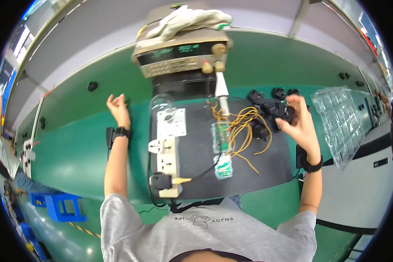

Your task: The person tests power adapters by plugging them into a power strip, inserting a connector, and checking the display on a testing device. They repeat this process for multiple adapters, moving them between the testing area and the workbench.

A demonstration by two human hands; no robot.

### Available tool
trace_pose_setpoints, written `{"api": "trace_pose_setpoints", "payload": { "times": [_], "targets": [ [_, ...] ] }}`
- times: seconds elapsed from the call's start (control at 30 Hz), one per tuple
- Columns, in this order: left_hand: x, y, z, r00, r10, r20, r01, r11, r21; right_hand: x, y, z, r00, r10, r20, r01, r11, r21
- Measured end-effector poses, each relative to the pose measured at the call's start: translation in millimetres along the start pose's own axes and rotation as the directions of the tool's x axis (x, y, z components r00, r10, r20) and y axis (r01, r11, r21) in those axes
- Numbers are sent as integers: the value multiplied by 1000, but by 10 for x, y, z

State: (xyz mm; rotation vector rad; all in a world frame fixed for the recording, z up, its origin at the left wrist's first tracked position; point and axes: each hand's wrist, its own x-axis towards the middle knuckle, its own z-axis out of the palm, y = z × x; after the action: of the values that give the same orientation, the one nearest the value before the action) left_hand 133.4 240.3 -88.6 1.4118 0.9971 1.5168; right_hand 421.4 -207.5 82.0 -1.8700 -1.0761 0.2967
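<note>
Clamping a black adapter [286, 112] in the right hand [304, 129], with yellow wires [241, 125] to its left; holding the left hand [120, 112] with fingers loosely apart, a power strip [174, 164] to its right.

My green workbench [74, 146] runs wide in front of me, and a black mat [260, 174] covers its middle. On the mat's left side, a white power strip [170, 158] lies lengthwise, with a white plate [177, 126] just beyond it. Yellow wires [244, 124] sprawl in loose loops (quite a tangle) near two green circuit boards [223, 167], one behind the other. Black power adapters [257, 97] are bunched toward my right, at the mat's far corner. Further right, a clear plastic blister tray [339, 124] lies partly over the bench's near edge.
</note>
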Motion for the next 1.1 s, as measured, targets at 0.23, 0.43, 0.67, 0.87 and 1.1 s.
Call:
{"api": "trace_pose_setpoints", "payload": {
  "times": [0.23,0.43,0.67,0.87,1.1],
  "targets": [
    [-520,246,-317,984,-71,162,106,970,-218,-404,-376,990,1000,-2,-8,3,972,235],
    [-742,362,-582,951,-147,273,186,975,-123,-517,-783,1563,970,-49,239,10,987,163],
    [-791,512,-482,932,-87,353,73,996,54,-314,-1175,1925,937,-197,287,239,963,-122],
    [-844,522,-477,911,-122,393,92,991,93,-26,-1133,2245,843,-336,420,424,896,-134],
    [-860,722,-481,892,-192,410,180,981,66,-7,-1207,2344,781,-387,490,564,775,-286]
  ]
}}
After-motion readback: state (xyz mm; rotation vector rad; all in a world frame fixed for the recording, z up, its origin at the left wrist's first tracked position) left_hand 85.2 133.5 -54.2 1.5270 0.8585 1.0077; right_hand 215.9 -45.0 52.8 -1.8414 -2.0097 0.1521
